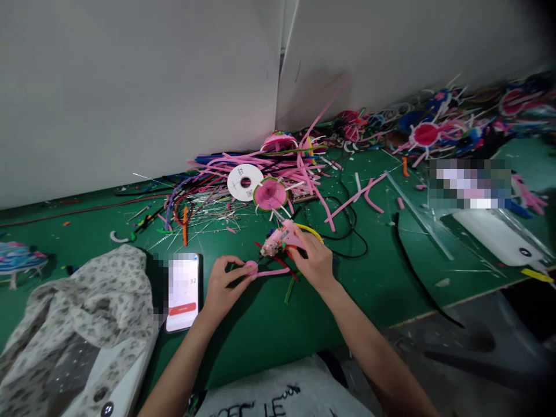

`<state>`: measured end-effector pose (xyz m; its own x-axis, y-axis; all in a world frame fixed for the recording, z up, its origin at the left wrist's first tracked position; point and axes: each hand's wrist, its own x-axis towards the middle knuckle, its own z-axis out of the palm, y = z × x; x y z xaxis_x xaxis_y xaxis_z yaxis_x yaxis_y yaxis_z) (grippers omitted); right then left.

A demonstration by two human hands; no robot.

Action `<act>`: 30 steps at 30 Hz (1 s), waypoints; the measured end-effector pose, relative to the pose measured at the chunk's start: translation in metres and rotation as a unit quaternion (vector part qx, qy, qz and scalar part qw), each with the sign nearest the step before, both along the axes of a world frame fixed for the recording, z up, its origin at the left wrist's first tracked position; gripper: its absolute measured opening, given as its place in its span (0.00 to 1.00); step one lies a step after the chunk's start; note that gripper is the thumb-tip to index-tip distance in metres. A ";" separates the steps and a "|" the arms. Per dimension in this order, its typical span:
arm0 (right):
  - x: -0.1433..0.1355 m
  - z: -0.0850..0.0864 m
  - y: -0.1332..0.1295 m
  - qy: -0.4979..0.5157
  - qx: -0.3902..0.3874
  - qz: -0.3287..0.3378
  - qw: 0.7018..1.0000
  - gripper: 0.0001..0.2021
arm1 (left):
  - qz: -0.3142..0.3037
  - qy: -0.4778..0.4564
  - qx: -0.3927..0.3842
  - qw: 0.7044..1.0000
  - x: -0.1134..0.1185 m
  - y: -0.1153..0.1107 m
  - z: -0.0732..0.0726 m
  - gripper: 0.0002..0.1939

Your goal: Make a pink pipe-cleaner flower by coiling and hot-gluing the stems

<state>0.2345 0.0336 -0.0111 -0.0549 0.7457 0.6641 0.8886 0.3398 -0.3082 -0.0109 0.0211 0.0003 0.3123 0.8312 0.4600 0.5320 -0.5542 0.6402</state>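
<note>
Between the thumb and fingers of my left hand [228, 284] is a small pink pipe-cleaner coil [251, 267]. Its loose pink tail [274, 271] stretches to the right over the table. My right hand [316, 258] is wrapped round a pink hot glue gun [278, 238], whose tip points down and left, close to the coil; whether it touches, I cannot tell. Just beyond the gun lies a round pink coiled piece with a green rim and white spokes [270, 196]. Red and green pipe-cleaner pieces [289, 289] lie under and beside my right hand.
A lit phone [185, 292] and a patterned cloth [87, 307] are on the left. A white disc [244, 182] and a heap of pink strips [256, 162] lie at the back. A white device [495, 234] is at right; a black cord [417, 272] crosses the table's front edge.
</note>
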 end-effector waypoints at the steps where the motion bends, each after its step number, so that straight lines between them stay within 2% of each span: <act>1: 0.000 0.000 0.000 0.000 -0.001 0.000 1.000 0.22 | 0.000 -0.001 0.001 1.000 0.000 0.000 0.000 0.08; 20: 0.000 0.001 0.000 -0.007 0.007 0.001 1.000 0.24 | -0.001 -0.004 0.004 1.000 0.000 0.001 -0.001 0.08; 30: 0.001 0.000 0.000 0.004 -0.017 -0.002 1.000 0.23 | 0.004 -0.004 0.001 1.000 0.000 0.000 0.000 0.06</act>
<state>0.2352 0.0336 -0.0113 -0.0479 0.7674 0.6393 0.8873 0.3266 -0.3256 -0.0108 0.0213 0.0001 0.3025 0.8325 0.4642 0.5317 -0.5516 0.6427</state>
